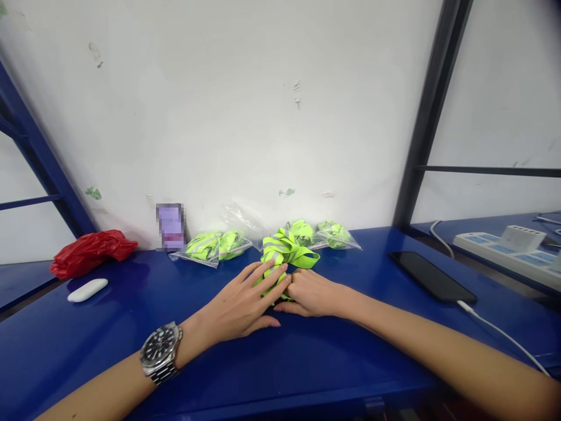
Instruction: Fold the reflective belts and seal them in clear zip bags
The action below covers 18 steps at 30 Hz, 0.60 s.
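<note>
A bundle of neon-yellow reflective strap [283, 248] with grey stripes lies on the blue table [245, 374], gathered in loops. My left hand [245, 301] rests on its near left side, fingers stretched out and apart over the strap. On the right, my right hand [309, 292] is closed against the bundle, its fingers curled on the strap and partly hidden by the left fingertips. Behind the bundle, clear bags with similar yellow straps [204, 245] lie along the wall, and another bagged strap [335, 234] is to the right.
A red plastic bag [94, 252] and a white earbud case [87, 290] lie at left. A phone [172, 227] leans on the wall. At right are a black phone [432, 275] with a white cable [504, 336] and a power strip [512, 248].
</note>
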Available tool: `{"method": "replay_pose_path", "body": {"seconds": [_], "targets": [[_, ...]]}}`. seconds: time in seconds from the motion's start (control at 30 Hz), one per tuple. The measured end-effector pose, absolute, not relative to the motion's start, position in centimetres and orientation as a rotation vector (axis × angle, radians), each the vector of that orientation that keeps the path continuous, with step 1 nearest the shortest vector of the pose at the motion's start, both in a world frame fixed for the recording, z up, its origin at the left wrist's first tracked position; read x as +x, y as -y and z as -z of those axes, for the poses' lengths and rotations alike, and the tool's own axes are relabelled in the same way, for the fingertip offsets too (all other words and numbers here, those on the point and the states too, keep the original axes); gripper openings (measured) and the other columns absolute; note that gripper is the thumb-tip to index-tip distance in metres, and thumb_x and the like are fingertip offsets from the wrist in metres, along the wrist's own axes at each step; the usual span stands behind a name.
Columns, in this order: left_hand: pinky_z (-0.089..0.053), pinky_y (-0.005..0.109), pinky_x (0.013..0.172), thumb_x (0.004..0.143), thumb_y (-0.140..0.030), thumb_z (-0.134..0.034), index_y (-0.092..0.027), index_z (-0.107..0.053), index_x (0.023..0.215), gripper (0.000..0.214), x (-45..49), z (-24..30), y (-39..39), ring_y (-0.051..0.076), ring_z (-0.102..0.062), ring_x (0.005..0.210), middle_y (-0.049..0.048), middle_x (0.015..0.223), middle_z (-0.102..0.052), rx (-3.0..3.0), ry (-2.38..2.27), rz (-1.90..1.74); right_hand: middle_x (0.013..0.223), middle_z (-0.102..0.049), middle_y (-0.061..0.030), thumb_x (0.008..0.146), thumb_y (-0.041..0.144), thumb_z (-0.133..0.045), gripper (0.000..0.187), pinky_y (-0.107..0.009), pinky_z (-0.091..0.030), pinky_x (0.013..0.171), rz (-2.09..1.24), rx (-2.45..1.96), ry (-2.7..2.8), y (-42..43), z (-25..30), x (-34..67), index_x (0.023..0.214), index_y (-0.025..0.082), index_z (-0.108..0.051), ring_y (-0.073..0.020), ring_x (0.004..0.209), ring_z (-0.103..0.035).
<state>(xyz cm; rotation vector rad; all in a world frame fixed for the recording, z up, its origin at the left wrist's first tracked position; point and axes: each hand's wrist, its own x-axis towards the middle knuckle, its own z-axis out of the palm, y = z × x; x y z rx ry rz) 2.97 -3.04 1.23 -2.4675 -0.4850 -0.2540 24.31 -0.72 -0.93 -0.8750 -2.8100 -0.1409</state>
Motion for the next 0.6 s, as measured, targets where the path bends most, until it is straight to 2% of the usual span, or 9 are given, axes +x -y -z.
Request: {"method": "replay_pose_path", "body": {"seconds": [0.07,0.17,0.3,0.5,0.6], "targets": [[-0.037,0.047,0.106,0.090,-0.055,-0.049,-0.007,-0.035,0.140,0.071,3.4,-1.0,2.4,0.035,-0.033,0.136,0.0187,0.146,-0.039,-2.506,0.542,0.215,0.077,-0.069,-0.0122,0.094,0.047,-0.044,0.043,-0.029,-0.030,0.055,0.257,-0.899,2.832,0.6,1.0,24.3,0.086,0.011,-0.067,-0.0214,0.063,-0.062],[-0.042,0.046,0.101,0.093,-0.050,-0.046,-0.006,-0.038,0.137,0.062,3.5,-0.4,1.9,0.036,-0.040,0.131,0.0215,0.139,-0.046,-2.544,0.618,0.223,0.079,-0.069,-0.0130,0.093,0.047,-0.045,0.043,-0.029,-0.031,0.056,0.328,-0.905,2.843,0.4,1.1,24.3,0.083,0.011,-0.066,-0.0211,0.063,-0.063],[-0.043,0.044,0.100,0.095,-0.044,-0.045,-0.008,-0.039,0.135,0.055,2.6,0.1,2.1,0.033,-0.048,0.125,0.0205,0.131,-0.052,-2.611,0.666,0.278,0.088,-0.070,-0.0126,0.093,0.046,-0.047,0.039,-0.028,-0.032,0.057,0.202,-0.889,2.825,0.4,1.0,24.2,0.092,0.011,-0.064,-0.0210,0.069,-0.064],[-0.047,0.038,0.097,0.096,-0.042,-0.042,-0.010,-0.037,0.135,0.051,1.8,0.5,2.2,0.028,-0.053,0.118,0.0168,0.126,-0.055,-2.662,0.701,0.312,0.088,-0.068,-0.0099,0.089,0.042,-0.051,0.033,-0.029,-0.036,0.060,0.033,-0.937,2.780,1.4,0.4,24.2,0.097,0.012,-0.061,-0.0210,0.070,-0.062],[-0.047,0.040,0.095,0.096,-0.036,-0.044,-0.005,-0.040,0.131,0.046,2.0,0.6,2.1,0.030,-0.055,0.114,0.0190,0.121,-0.056,-2.562,0.670,0.269,0.099,-0.066,-0.0113,0.088,0.039,-0.053,0.030,-0.030,-0.042,0.066,0.014,-0.944,2.729,1.8,0.5,24.3,0.103,0.013,-0.058,-0.0227,0.081,-0.063]]}}
